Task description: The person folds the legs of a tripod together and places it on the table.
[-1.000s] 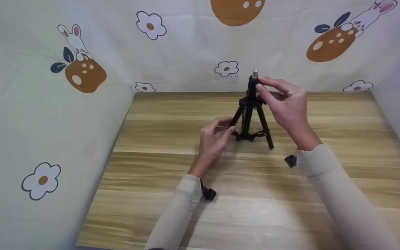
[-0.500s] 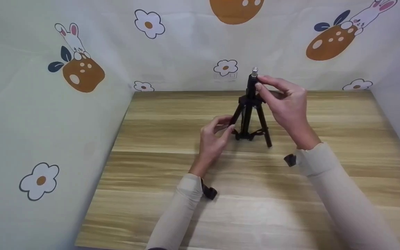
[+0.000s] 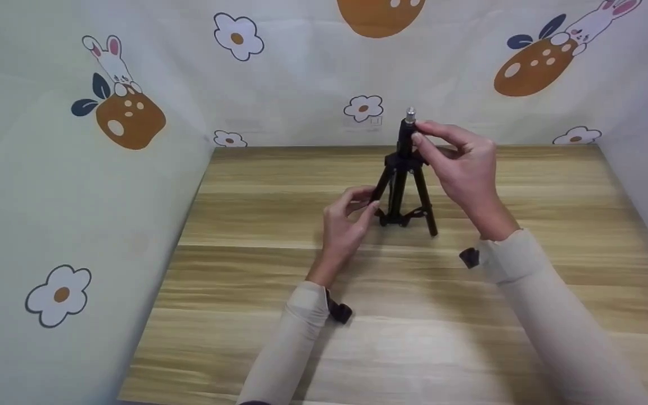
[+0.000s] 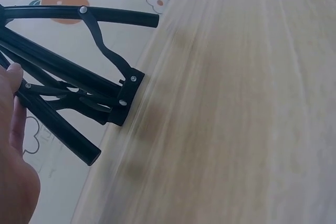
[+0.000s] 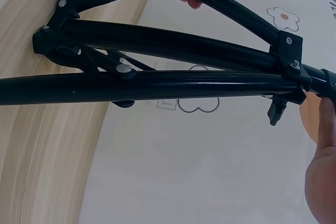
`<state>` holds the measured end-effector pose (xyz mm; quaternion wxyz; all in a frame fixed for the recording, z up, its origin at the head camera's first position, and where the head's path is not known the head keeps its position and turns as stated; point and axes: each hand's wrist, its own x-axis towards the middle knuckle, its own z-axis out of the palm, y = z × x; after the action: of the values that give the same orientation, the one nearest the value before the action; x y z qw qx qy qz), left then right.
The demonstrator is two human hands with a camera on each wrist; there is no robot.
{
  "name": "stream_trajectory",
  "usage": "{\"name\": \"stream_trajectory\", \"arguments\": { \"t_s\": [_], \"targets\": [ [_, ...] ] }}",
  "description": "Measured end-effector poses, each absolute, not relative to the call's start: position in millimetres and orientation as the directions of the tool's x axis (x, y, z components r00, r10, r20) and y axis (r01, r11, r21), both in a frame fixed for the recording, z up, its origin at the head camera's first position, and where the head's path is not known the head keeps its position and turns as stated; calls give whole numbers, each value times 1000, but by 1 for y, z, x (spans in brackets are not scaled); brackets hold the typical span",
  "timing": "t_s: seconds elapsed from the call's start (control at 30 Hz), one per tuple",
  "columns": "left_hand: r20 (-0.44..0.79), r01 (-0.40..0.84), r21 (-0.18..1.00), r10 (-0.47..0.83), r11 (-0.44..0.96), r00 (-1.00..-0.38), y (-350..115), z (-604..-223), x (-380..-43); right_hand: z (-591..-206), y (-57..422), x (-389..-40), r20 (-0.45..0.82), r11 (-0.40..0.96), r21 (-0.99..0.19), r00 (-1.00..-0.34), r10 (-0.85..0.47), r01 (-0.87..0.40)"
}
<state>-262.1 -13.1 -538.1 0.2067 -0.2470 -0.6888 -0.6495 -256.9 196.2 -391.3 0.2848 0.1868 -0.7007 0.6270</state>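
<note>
A small black tripod [image 3: 396,185] stands upright in the head view, its legs partly spread and a silver screw tip [image 3: 410,115] on top. My left hand [image 3: 346,225] pinches its left leg between thumb and fingers. Up at the black collar below the screw tip, my right hand [image 3: 464,163] grips with thumb and forefinger. The left wrist view shows the hinged braces [image 4: 107,51] joining the legs to the lower hub [image 4: 126,98]. A small clamp lever [image 5: 277,111] juts from the upper joint in the right wrist view. Whether the leg ends touch the table I cannot tell.
The wood-grain tabletop [image 3: 279,270] reaches back to a pale wall cloth [image 3: 301,73] printed with rabbits, oranges and flowers. Black wrist mounts [image 3: 340,312] hang at both cuffs.
The head view has shifted slightly, so the scene sits a little higher and further left. Both hands keep their hold on the tripod.
</note>
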Motion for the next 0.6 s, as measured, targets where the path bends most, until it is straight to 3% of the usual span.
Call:
{"name": "stream_trajectory", "arguments": {
  "t_s": [0.6],
  "targets": [
    [614,616,787,67,36,-787,-10,-539,-264,-391,196,-257,616,151,-786,-780,106,-600]
  ]
}}
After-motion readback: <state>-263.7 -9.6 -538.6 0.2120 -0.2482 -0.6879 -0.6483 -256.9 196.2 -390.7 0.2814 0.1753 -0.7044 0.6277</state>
